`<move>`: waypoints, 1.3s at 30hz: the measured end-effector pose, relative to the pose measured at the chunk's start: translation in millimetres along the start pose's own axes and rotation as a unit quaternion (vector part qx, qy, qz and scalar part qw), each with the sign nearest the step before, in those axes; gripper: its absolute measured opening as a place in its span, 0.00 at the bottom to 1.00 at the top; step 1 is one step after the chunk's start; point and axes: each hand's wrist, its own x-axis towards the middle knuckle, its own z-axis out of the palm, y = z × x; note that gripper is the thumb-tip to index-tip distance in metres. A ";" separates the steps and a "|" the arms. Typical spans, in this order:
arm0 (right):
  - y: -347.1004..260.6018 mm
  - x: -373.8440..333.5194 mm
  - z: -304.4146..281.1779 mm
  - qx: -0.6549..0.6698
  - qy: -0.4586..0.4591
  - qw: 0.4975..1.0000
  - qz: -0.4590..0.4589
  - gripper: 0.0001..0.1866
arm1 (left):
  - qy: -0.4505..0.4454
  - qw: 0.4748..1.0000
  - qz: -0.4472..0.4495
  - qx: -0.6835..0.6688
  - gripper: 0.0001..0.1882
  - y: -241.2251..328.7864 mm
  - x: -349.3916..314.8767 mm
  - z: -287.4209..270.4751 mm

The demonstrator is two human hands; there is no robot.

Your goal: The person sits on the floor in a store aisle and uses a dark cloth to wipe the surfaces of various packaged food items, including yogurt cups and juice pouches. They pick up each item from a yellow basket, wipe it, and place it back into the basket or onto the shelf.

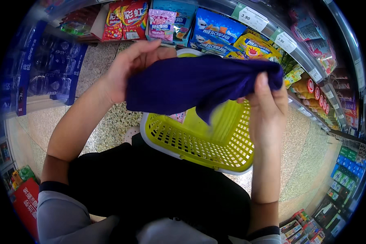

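Purple cloth (179,83): hangs between the two hands, above the basket; supported near both ends, apparently so that its length lies spread rather than bunched.
Right hand (268,103): pinches a gathered end, thumb on the near face; this grip probably explains the folds converging there.
Left hand (128,67): at the opposite end, fingers partly curled and passing behind the cloth; whether they pinch it cannot be told.
Basket (183,142): below the hands, close to the dark-clad lap (158,187), likely for easy reach; yellow-green, seemingly plastic, with slotted walls and a pale rounded rim.
Cloth texture: soft, limp, slightly sheened; smooth toward the left hand, creased toward the right, one pointed flap drooping.
Snack bags (215,30): beyond the hands; glossy, pillow-shaped, faces turned outward, presumably for display.
Floor (301,162): beneath the basket; speckled, stone-like.
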 end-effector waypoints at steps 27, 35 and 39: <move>252.2 -50.0 3.3 -0.731 -0.318 0.588 0.138 0.30 | 0.039 0.929 0.100 0.355 0.20 -40.7 7.5 -56.6; 119.1 -48.2 -73.2 0.171 -0.054 0.841 0.511 0.25 | -0.001 0.877 0.140 0.459 0.26 -79.1 18.2 -46.5; 60.1 -68.9 -31.3 0.305 0.031 0.833 0.460 0.25 | -0.119 0.739 0.243 0.617 0.36 -108.3 16.0 -16.8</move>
